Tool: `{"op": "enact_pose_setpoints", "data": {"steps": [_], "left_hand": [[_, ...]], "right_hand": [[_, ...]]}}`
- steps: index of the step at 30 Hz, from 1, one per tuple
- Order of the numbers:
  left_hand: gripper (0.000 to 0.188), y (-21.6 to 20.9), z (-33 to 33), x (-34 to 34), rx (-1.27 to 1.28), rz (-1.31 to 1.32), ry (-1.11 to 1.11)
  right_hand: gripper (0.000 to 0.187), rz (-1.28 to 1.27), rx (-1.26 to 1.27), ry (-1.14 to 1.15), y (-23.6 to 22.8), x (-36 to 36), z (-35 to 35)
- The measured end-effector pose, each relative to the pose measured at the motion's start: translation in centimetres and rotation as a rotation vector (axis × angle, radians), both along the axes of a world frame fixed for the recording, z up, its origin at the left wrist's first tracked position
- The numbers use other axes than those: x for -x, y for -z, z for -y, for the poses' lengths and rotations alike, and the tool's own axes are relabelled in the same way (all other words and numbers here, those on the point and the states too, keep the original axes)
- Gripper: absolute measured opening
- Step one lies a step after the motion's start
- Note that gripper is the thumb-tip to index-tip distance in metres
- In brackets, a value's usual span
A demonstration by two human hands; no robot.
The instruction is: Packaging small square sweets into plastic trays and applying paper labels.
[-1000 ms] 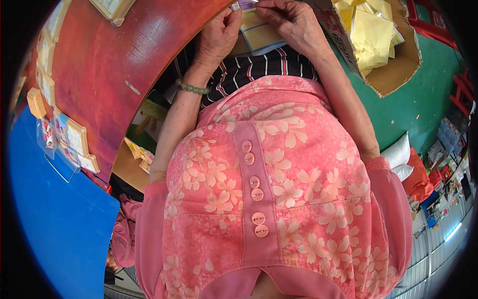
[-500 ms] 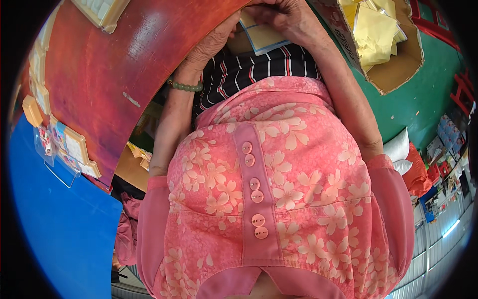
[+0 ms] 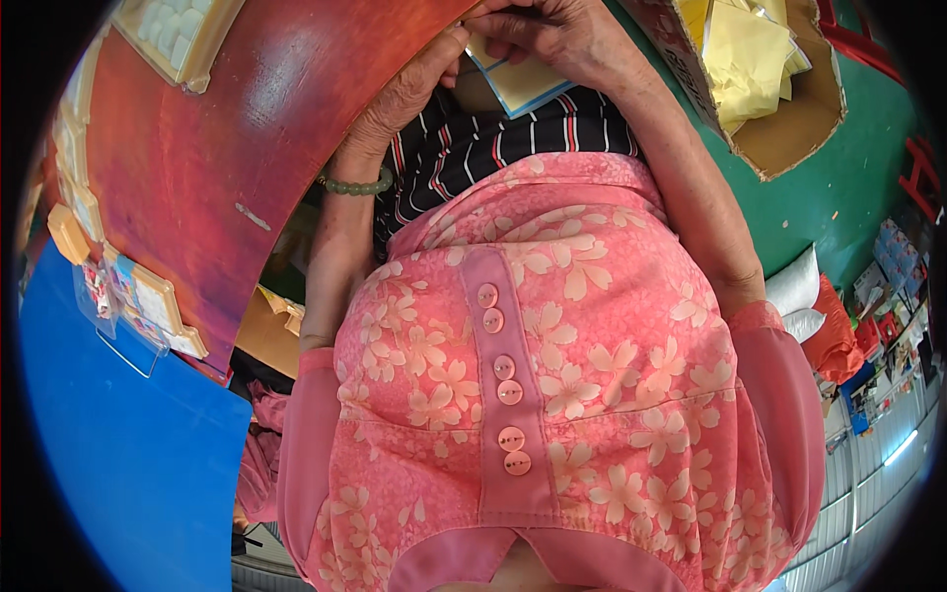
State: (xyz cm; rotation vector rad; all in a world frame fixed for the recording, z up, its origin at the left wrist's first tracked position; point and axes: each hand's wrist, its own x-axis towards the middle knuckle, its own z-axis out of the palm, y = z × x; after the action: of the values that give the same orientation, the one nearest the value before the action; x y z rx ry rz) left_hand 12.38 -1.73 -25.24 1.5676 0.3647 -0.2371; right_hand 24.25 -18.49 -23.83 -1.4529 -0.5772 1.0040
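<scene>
At the top of the view, both hands meet beside the edge of the red-brown table (image 3: 286, 148). My left hand (image 3: 414, 91), with a green bead bracelet at its wrist, has its fingers curled at the left edge of a pale yellow paper sheet with a blue border (image 3: 525, 87). My right hand (image 3: 572, 41) has its fingers bent and closed over the sheet's upper part. Below them, the sheet's lower corner hangs over the striped black cloth on my lap. Its upper part is hidden by the fingers, so their exact grip shows only in part.
A cardboard box (image 3: 789, 138) with yellow papers (image 3: 745, 64) stands at the right on the green floor (image 3: 838, 217). A tray of white pieces (image 3: 176, 35) lies on the table at upper left. Several pale frames and packets line the far-left edge, by a blue surface (image 3: 128, 444).
Both hands have shifted slightly left, and the sheet's visible corner has moved with them. My left wrist is a little lower. The table and tray sit slightly differently in the view.
</scene>
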Motion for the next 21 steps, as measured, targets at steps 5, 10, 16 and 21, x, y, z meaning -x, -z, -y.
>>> {"op": "enact_pose_setpoints", "data": {"steps": [5,10,16,21], "left_hand": [[0.018,-0.3,0.2,0.0,-0.012,0.011,0.003],[0.016,-0.3,0.1,0.0,-0.031,0.028,0.033],[0.009,-1.3,0.5,-0.9,-0.027,0.355,0.071],[0.008,-3.2,1.0,-1.0,-0.290,0.439,0.053]], "right_hand": [[0.008,-0.057,0.091,-0.030,-1.2,-0.2,-0.1],[0.009,0.339,-0.061,-0.028,-1.7,0.0,0.3],[0.010,0.340,0.070,-0.104,-2.7,-0.1,0.1],[0.013,0.423,0.050,-0.091,-3.3,0.2,0.0]]}}
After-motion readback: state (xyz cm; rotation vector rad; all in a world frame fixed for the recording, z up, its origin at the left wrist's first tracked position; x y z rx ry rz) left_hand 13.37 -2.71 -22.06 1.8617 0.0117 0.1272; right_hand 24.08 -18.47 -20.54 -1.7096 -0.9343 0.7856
